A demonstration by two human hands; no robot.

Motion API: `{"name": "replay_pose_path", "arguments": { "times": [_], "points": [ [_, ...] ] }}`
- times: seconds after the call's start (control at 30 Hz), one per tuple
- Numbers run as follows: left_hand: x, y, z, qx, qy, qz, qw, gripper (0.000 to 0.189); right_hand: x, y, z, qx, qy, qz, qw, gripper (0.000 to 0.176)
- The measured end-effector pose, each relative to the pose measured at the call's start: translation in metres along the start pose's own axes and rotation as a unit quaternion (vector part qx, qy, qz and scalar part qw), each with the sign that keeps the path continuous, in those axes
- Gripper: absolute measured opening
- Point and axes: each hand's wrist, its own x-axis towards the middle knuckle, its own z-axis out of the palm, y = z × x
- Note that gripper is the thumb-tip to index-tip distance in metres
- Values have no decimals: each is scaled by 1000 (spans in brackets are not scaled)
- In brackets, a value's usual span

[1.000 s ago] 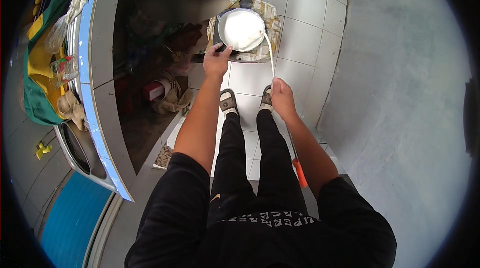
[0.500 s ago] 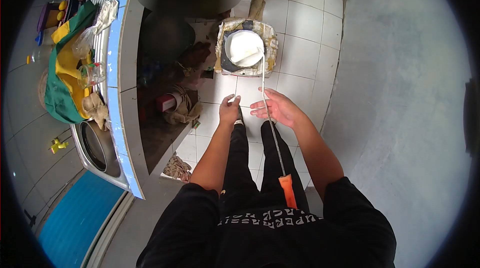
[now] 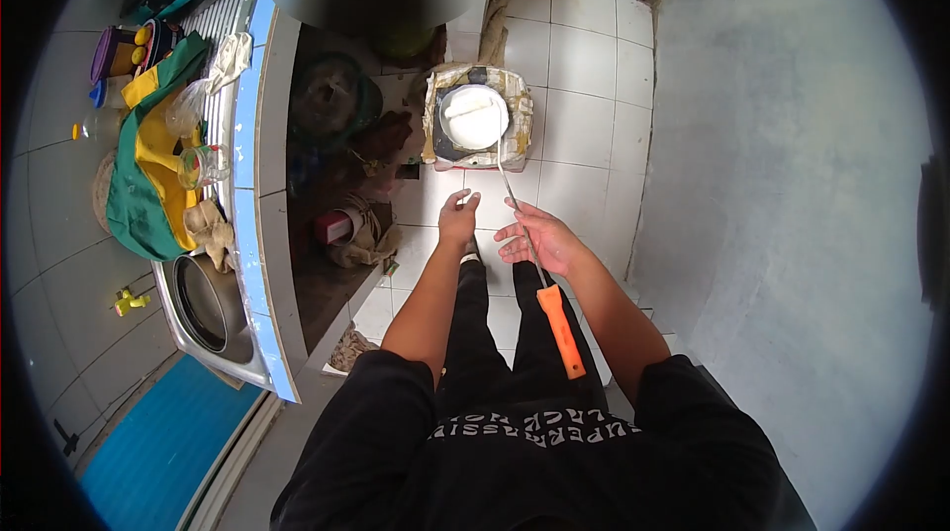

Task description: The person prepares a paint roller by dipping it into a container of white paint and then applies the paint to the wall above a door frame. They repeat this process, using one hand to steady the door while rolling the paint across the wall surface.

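A paint roller with a long thin rod (image 3: 507, 175) and an orange handle (image 3: 562, 333) slopes down from the bucket toward my body. Its paint-covered roller head (image 3: 469, 108) lies in white paint inside a round bucket (image 3: 442, 117). My right hand (image 3: 544, 240) is open, fingers spread, with the rod crossing over it in this view and the handle just below. My left hand (image 3: 458, 219) hovers left of the rod, empty, its thumb apart from the loosely bent fingers. Under the bucket is a paint-stained, wrapped square base (image 3: 519, 91).
On the left runs a blue-edged counter (image 3: 247, 150) with a sink (image 3: 259, 365), a pan (image 3: 203, 308), a glass jar (image 3: 202, 166) and a green-yellow cloth (image 3: 148, 185). Bundled items fill the dark space beneath. A grey wall (image 3: 772, 185) rises on the right above white floor tiles (image 3: 579, 125).
The handle has moved up and away from my body, and the roller head has shifted within the bucket. Both hands stay open in similar poses. The camera view has shifted slightly.
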Motion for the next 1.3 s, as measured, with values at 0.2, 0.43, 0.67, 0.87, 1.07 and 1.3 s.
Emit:
{"name": "replay_pose_path", "arguments": {
  "times": [0.2,0.43,0.67,0.87,1.07,1.3],
  "points": [
    [-10,9,1,7,-30,5,1000,43,-50,13,11,2,2,5,1000,55],
    [-22,12,12,-2,-80,42,996,34,-112,25,23,-71,17,-5,997,62],
    [-70,61,6,-5,-159,-18,987,49,-147,35,71,-108,115,-68,985,77],
    [-99,75,7,73,-200,12,977,43,-185,57,84,-184,154,5,971,75],
    [-107,69,9,25,-215,14,976,33,-190,64,107,-162,214,-61,961,63],
    [-116,79,-7,54,-195,-6,979,35,-177,68,112,-127,220,-62,965,63]
  ]
}}
